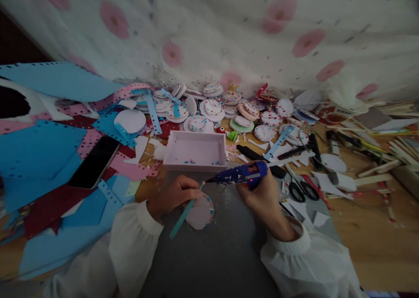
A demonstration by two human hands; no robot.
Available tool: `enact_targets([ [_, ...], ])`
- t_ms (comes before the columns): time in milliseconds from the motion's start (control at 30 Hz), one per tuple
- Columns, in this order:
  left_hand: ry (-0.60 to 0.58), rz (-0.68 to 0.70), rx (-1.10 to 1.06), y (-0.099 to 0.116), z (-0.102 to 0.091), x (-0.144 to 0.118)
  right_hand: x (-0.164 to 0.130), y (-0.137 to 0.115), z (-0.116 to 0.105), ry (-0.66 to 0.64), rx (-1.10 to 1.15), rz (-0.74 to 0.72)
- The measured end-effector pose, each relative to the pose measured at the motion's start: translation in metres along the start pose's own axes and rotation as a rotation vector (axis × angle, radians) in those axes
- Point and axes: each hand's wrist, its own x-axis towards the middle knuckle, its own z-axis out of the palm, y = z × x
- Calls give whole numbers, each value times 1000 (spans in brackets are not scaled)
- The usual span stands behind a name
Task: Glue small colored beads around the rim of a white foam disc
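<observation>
Nearest the camera, white sleeves led to the left hand pinching a teal strip slanting from seven to one o'clock over a pale disc, where the right hand gripped a blue glue gun, nozzle pointing nine o'clock at the strip's tip.

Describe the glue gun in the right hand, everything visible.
The glue gun is dark blue with pale speckled markings, plastic by the look of it, and a small red light glows on its underside near the grip. It lies nearly level, nozzle pointing left, the tip meeting the upper end of a teal strip that the left hand holds over a pale round disc. The right hand wraps its rear from below. It sits above the grey mat, just in front of the pink tray.
</observation>
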Motion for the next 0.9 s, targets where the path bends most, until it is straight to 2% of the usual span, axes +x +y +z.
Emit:
enact_targets([
  [333,19,-28,5,-1,1,0,-1,0,1,-18,-26,-5],
  [900,-6,4,35,2,0,0,-1,-1,-1,-14,-37,-34],
])
